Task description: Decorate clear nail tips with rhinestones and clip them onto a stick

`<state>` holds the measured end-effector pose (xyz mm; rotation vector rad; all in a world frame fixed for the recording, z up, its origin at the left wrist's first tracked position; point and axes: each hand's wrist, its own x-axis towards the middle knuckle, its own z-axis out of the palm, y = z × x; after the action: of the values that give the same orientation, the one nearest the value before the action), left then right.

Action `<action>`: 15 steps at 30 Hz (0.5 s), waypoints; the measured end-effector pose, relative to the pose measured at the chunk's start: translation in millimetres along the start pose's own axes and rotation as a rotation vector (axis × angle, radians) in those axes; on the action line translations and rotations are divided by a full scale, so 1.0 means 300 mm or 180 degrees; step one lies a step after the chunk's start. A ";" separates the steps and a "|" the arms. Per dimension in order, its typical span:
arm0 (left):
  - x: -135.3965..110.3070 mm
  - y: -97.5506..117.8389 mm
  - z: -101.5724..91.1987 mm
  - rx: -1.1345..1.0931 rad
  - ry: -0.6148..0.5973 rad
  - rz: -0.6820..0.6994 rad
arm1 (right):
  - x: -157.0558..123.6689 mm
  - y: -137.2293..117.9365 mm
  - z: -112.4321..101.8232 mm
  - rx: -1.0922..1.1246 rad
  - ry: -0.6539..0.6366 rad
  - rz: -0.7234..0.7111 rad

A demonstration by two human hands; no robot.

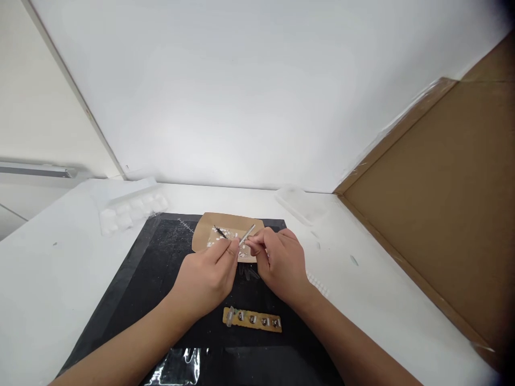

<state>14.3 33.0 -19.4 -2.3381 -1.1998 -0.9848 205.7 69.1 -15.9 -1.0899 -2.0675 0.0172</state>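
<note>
My left hand (209,276) and my right hand (279,260) meet over a black mat (145,284), fingers pinched together. Between them runs a thin silvery rod or tube (247,235), angled up to the right; both hands pinch near its lower end. Just behind the fingers lies a tan card (209,225) with several small white pieces and a small dark thing (220,231) on it. Nearer me, a narrow tan strip (252,319) carries a row of several small metal parts.
A white foam tray (131,206) sits at the back left and a clear plastic lid (300,203) at the back right. A brown cardboard panel (434,214) walls the right side. A strip of small white beads (317,284) lies right of my wrist. Shiny plastic film (181,364) lies at the mat's near edge.
</note>
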 end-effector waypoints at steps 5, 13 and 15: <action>-0.005 -0.003 -0.001 0.0213 -0.0026 0.0094 | -0.004 -0.005 0.002 0.0119 0.0028 0.0186; -0.008 -0.003 -0.002 0.0244 -0.0107 0.0061 | -0.009 -0.008 0.006 0.0058 0.0017 0.0182; -0.006 -0.002 -0.001 0.0213 -0.0121 0.0034 | -0.009 -0.008 0.008 0.0140 -0.0051 0.0071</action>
<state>12.9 32.1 -20.5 -2.3186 -1.2143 -0.8865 203.4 66.5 -18.5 -1.0891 -2.0597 0.0823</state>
